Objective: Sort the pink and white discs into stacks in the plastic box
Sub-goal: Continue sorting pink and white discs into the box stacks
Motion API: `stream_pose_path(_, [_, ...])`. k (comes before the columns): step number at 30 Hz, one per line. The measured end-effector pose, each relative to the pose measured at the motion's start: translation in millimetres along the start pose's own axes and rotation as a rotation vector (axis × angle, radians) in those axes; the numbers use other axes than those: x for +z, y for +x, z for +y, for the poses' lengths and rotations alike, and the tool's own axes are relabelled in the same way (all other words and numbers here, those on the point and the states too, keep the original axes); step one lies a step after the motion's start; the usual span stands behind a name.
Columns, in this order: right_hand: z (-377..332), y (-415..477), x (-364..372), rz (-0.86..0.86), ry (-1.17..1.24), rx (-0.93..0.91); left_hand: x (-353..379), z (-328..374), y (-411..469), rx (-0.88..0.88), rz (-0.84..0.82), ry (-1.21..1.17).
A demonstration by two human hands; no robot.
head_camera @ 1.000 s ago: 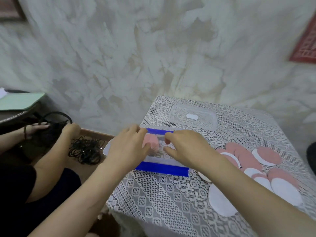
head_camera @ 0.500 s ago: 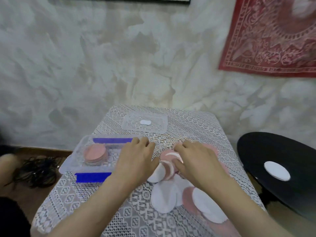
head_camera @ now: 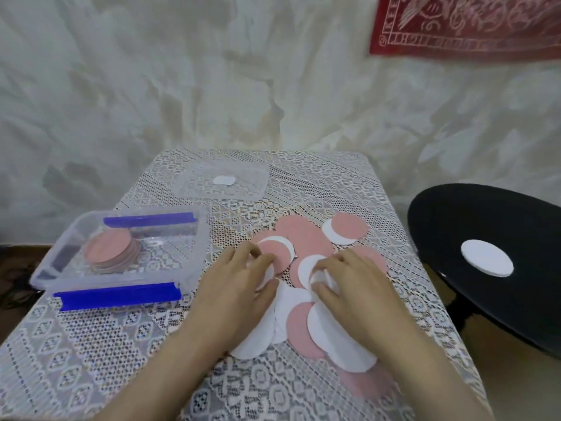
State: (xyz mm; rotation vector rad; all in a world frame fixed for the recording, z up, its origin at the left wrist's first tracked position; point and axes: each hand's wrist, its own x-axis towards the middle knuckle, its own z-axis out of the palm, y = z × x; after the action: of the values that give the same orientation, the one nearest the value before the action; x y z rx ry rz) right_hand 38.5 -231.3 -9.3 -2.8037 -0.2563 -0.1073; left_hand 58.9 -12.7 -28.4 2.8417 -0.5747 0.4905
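A clear plastic box (head_camera: 194,238) with blue clip handles stands at the table's left and holds a stack of pink discs (head_camera: 110,249). Several loose pink and white discs (head_camera: 303,241) lie overlapping in a pile at the table's middle and right. My left hand (head_camera: 239,287) rests on the pile's left side, its fingertips on a pink disc (head_camera: 273,253) that lies over a white one. Fingers of my right hand (head_camera: 355,284) are curled on a white disc (head_camera: 306,268) in the pile's centre. Neither disc is lifted off the pile.
The box's clear lid (head_camera: 221,182) lies at the table's back with a small white piece on it. A black round stool (head_camera: 485,253) stands to the right of the table, with one white disc (head_camera: 487,258) on it. The wall is close behind.
Both hands left the box, where a pink disc joined the stack, and moved right onto the loose pile. The view swung right and down, so the person at the left is out of frame.
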Motion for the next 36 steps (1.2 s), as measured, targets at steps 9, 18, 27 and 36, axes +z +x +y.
stream_pose_path(9, [12,-13,-22,-0.155,0.101,-0.040,0,3,-4,-0.021,0.016,-0.032])
stream_pose_path(18, [4,-45,-20,-0.179,0.044,0.043,-7,3,-25,-0.005,-0.004,-0.091])
stream_pose_path(27, [-15,-6,-12,-0.200,0.122,0.022,-8,-6,-24,-0.016,0.014,-0.191])
stream_pose_path(36, [-12,13,-9,-0.162,0.293,0.020,-9,-11,-25,-0.004,0.004,-0.235])
